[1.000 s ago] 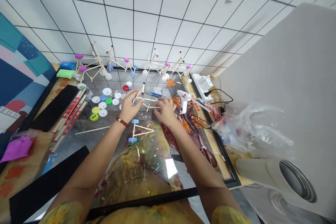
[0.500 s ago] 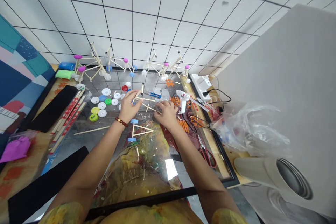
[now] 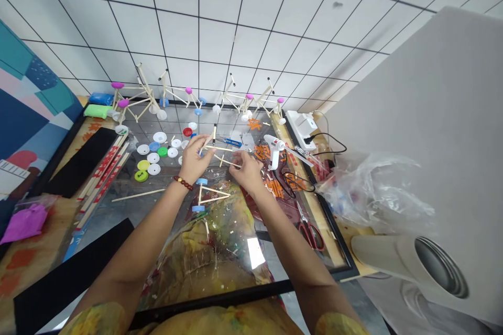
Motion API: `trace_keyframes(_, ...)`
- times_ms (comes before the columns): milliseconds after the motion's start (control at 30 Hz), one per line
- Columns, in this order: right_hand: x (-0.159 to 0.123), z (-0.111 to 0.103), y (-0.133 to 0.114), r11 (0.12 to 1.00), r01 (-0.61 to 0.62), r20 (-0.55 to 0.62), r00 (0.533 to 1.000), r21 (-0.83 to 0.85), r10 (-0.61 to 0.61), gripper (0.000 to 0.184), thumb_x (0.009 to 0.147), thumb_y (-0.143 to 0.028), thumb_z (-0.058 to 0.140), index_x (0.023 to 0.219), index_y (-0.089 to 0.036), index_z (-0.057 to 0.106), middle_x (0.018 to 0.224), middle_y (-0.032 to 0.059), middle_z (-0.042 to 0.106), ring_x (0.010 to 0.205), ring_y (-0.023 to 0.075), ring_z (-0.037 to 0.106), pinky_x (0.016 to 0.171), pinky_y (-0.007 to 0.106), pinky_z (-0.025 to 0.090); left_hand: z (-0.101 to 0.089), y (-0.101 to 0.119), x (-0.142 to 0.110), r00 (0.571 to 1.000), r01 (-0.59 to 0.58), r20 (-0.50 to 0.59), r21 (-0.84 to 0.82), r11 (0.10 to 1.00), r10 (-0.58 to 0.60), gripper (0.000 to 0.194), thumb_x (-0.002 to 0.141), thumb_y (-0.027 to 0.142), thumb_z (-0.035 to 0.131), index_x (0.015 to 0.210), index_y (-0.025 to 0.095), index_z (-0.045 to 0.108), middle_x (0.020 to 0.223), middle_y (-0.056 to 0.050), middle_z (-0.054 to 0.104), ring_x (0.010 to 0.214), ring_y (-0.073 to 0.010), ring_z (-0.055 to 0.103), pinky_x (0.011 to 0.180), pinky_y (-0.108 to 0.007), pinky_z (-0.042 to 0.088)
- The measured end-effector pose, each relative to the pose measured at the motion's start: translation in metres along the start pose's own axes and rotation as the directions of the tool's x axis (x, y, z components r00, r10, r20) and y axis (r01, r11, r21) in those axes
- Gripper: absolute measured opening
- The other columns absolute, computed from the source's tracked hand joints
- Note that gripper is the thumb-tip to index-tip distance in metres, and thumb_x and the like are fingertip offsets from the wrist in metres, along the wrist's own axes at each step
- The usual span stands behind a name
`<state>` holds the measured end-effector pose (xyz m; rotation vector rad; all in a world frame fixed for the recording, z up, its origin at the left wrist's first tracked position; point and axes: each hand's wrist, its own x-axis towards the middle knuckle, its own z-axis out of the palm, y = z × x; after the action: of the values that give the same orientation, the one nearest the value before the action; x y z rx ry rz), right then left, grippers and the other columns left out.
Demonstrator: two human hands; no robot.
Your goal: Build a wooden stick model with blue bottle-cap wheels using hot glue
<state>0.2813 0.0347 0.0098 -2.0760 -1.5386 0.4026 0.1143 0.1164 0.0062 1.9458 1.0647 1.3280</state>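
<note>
A small frame of thin wooden sticks (image 3: 219, 148), with one black-tipped stick standing up, is held over the glass tabletop. My left hand (image 3: 194, 161), with a beaded bracelet at its wrist, is closed on the frame's left side. At the frame's right end, my right hand (image 3: 247, 170) has its fingers bent together around the tip of a lower stick; the fingers partly hide that tip. Just below lies a stick triangle (image 3: 214, 196) with two blue bottle caps as wheels. A blue utility knife (image 3: 232, 142) rests behind the frame.
White, green, yellow and red bottle caps (image 3: 153, 169) lie left of my hands. Several finished stick models (image 3: 188, 95) stand along the wall. On the right are a white glue gun (image 3: 274, 151), red scissors (image 3: 311, 233), a power strip (image 3: 301, 128) and plastic bags (image 3: 377, 193).
My right hand has shifted slightly and its fingers have drawn closer together at the stick's end. The left hand keeps its hold on the frame, almost unmoved.
</note>
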Motion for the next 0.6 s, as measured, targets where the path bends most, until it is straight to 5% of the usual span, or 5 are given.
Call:
trace_keyframes(167,0.0,-0.005,-0.003,0.997,-0.035,0.038,0.999,0.075,0.032,0.049,0.073,-0.018,0.059,0.122,-0.022,0.055,0.094,0.0018,0.074,0.103,0.0248,0.061,0.095,0.044,0.033,0.0,-0.001,0.0,1.0,-0.013,-0.008,-0.01,1.0,0.013,0.026,0.081,0.03,0.067,0.104,0.019,0.071,0.113,-0.009,0.068,0.11,-0.0238,0.064,0.102,-0.041,0.049)
trace_keyframes(333,-0.012,-0.019,0.004,0.996,0.016,-0.056,0.998,-0.086,-0.021,0.054,0.074,-0.026,0.062,0.128,-0.022,0.057,0.124,0.0087,0.064,0.118,0.0303,0.052,0.096,0.045,0.034,-0.001,-0.002,0.0,1.0,-0.001,-0.006,0.021,1.0,0.001,0.027,0.08,0.031,0.067,0.105,0.019,0.069,0.115,-0.009,0.067,0.111,-0.0244,0.063,0.103,-0.042,0.048)
trace_keyframes(600,-0.033,-0.033,0.023,0.934,0.078,0.023,0.997,-0.348,-0.075,0.026,0.083,-0.027,0.059,0.106,-0.025,0.071,0.111,0.0087,0.068,0.106,0.0291,0.052,0.086,0.042,0.032,-0.001,-0.003,-0.002,0.999,-0.017,0.039,0.035,0.999,0.015,0.039,0.075,0.03,0.071,0.113,0.02,0.065,0.118,-0.009,0.066,0.114,-0.0262,0.061,0.105,-0.044,0.048)
